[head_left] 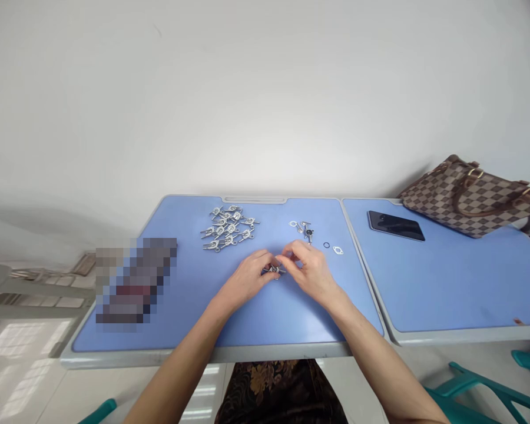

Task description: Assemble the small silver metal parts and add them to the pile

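Fingers (262, 257) hold metal piece (272, 270); blue tabletop (287, 321), white wall (265, 100).

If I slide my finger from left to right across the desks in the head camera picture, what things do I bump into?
Pile of metal parts → left hand → right hand → white flat ring piece → dark phone → checkered bag

Perhaps a classroom or plain workroom: two blue-topped desks (194, 294) with grey rims stand side by side against a bare pale wall (265, 100). Glossy floor tiles (22, 359) show at eight o'clock, green plastic stools (481, 388) at four o'clock.
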A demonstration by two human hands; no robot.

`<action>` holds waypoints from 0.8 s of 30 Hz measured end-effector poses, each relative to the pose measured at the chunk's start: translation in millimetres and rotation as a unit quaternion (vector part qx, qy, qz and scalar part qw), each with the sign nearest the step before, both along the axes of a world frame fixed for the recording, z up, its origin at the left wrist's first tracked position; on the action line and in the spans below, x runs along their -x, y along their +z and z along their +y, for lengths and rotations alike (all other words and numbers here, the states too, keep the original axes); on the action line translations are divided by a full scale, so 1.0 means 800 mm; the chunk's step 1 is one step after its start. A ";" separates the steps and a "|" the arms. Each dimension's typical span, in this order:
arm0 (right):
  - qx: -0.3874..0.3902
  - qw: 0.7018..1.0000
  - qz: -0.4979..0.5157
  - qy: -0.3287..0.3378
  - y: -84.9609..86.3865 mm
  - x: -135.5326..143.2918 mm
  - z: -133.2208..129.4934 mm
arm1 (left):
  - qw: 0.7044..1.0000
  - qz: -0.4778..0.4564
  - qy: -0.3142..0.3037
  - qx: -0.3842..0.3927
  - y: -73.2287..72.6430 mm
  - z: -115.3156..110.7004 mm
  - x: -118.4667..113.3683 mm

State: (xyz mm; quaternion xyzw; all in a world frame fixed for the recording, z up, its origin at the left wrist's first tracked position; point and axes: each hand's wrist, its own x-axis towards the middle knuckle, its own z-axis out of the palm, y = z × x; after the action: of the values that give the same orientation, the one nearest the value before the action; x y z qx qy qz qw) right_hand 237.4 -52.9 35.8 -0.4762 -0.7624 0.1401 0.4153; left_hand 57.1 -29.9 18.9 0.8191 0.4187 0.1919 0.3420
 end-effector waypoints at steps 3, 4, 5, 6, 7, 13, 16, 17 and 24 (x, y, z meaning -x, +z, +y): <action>-0.001 1.000 0.030 0.007 -0.003 -0.002 0.001 | 1.000 -0.006 -0.008 0.012 0.000 0.001 0.004; -0.006 0.999 0.036 0.012 -0.004 -0.002 0.001 | 1.000 -0.009 -0.018 0.018 0.001 0.001 0.006; -0.013 0.999 0.039 0.019 -0.005 -0.002 0.001 | 0.999 -0.012 -0.029 0.023 0.002 0.001 0.009; -0.018 0.999 0.039 0.026 -0.006 -0.002 0.001 | 0.999 -0.014 -0.041 0.027 0.002 0.001 0.011; -0.022 0.999 0.037 0.032 -0.007 -0.001 0.001 | 0.998 -0.017 -0.051 0.031 0.003 0.002 0.013; 0.008 0.998 0.033 0.056 -0.001 -0.002 -0.003 | 0.996 -0.024 -0.074 0.040 0.007 0.002 0.018; 0.046 0.996 0.022 0.067 0.006 -0.006 -0.005 | 0.995 -0.019 -0.088 0.049 0.006 0.003 0.019; 0.054 0.996 0.018 0.072 0.008 -0.007 -0.006 | 0.995 -0.017 -0.090 0.050 0.006 0.003 0.019; 0.052 0.991 0.000 0.120 0.014 -0.015 -0.005 | 0.996 -0.011 -0.075 0.043 0.008 0.003 0.017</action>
State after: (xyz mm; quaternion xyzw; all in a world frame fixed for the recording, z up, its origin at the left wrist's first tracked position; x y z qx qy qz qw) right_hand 249.5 -57.3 47.4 -0.4022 -0.8056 0.2282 0.3705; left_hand 43.2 -27.3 25.1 0.8308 0.3598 0.1561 0.3948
